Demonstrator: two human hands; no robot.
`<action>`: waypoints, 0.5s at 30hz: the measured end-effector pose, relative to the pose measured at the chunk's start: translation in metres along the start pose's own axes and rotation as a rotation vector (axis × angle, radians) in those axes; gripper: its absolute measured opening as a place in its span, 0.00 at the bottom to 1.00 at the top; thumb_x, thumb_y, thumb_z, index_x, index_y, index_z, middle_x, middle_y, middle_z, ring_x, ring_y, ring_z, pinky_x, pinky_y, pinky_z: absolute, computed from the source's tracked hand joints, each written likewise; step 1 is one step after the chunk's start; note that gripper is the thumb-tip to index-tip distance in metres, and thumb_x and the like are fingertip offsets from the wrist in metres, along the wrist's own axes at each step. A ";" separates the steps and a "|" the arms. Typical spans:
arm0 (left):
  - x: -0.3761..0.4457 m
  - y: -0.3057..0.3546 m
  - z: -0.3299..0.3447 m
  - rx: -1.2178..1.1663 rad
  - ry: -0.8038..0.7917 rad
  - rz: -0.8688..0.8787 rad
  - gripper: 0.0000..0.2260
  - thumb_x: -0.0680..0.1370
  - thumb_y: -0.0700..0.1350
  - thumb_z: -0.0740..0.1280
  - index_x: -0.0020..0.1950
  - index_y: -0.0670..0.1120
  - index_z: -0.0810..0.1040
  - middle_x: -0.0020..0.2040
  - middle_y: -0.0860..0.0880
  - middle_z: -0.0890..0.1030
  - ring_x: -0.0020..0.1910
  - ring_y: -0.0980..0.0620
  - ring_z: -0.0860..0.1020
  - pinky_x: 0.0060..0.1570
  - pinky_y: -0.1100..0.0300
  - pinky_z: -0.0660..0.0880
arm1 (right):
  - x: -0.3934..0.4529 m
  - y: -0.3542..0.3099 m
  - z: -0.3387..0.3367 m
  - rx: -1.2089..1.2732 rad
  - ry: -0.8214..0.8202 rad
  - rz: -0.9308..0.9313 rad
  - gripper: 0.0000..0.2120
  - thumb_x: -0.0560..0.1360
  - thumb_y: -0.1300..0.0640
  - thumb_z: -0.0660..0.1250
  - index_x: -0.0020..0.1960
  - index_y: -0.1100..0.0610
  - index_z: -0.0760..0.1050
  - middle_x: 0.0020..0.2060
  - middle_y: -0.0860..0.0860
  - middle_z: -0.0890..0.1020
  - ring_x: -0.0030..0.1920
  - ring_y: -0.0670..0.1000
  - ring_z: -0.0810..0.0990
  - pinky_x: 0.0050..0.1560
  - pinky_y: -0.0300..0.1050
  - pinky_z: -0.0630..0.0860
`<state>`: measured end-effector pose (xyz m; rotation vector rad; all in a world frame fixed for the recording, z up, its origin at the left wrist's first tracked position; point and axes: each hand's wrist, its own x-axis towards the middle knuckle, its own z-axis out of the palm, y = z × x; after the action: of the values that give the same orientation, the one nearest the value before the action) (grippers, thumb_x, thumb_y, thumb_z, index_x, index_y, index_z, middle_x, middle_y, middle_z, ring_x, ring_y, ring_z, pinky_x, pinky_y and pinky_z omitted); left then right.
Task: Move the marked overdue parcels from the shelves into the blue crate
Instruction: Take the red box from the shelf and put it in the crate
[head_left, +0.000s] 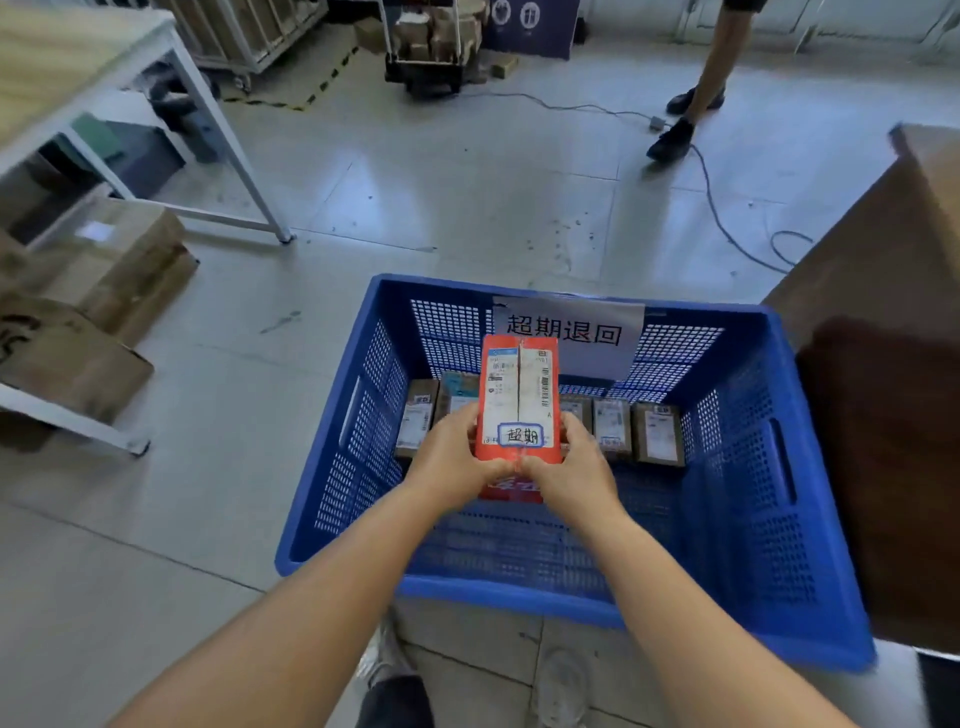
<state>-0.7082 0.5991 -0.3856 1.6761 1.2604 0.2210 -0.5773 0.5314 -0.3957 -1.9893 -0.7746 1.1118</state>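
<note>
- One blue crate (748, 467) is sitting on the floor (467, 197), filling the middle and the 4 o'clock part of the view.
- Five small brown parcels are standing in a row against the crate's far wall: two at 9 o'clock of the held box (416, 415) and three at its 3 o'clock (658, 432), each bearing a white shipping label too small to read.
- One red parcel (519, 395) is being held upright over the inside of the crate, in front of that row.
- The left hand (451, 462) is gripping the red parcel's lower left edge, fingers curled round the side and thumb lying across the front.
- The right hand (574, 467) is gripping the lower right edge in the same way; the two thumbs are nearly meeting at the box's base.
- A white tag (519, 435) ringed in blue on the red parcel is reading "超期"; barcoded shipping labels are sitting above it.
- A paper sign (566, 328) on the crate's far wall is reading "超期退回".
- One white-framed worktop (171, 47) is standing at 10 o'clock, with brown cartons (119, 260) piled at 9 o'clock.
- Another person's legs (701, 88) are showing at 1 o'clock, beside a trailing cable (717, 208).
- One large brown box (883, 312) is looming at 3 o'clock.
</note>
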 end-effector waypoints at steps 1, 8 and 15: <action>0.011 -0.014 -0.004 0.005 -0.007 -0.010 0.26 0.68 0.46 0.77 0.63 0.55 0.73 0.51 0.57 0.82 0.47 0.60 0.80 0.48 0.60 0.79 | 0.012 0.002 0.014 -0.023 -0.011 0.015 0.23 0.70 0.58 0.72 0.62 0.45 0.70 0.54 0.46 0.76 0.50 0.48 0.78 0.50 0.47 0.79; 0.080 -0.122 -0.025 0.049 -0.079 -0.119 0.30 0.65 0.48 0.78 0.64 0.56 0.71 0.54 0.54 0.81 0.49 0.56 0.80 0.50 0.53 0.80 | 0.081 0.032 0.114 -0.058 -0.096 0.165 0.24 0.70 0.60 0.71 0.64 0.47 0.70 0.56 0.49 0.73 0.49 0.49 0.78 0.45 0.43 0.77; 0.131 -0.233 -0.006 0.129 -0.171 -0.262 0.31 0.62 0.49 0.77 0.63 0.56 0.70 0.53 0.52 0.79 0.49 0.54 0.79 0.50 0.52 0.80 | 0.138 0.104 0.189 -0.093 -0.215 0.304 0.22 0.70 0.61 0.69 0.57 0.40 0.69 0.55 0.50 0.75 0.48 0.50 0.79 0.44 0.46 0.79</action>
<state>-0.8006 0.7019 -0.6139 1.5804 1.3697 -0.1614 -0.6657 0.6358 -0.6119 -2.1390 -0.6548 1.5099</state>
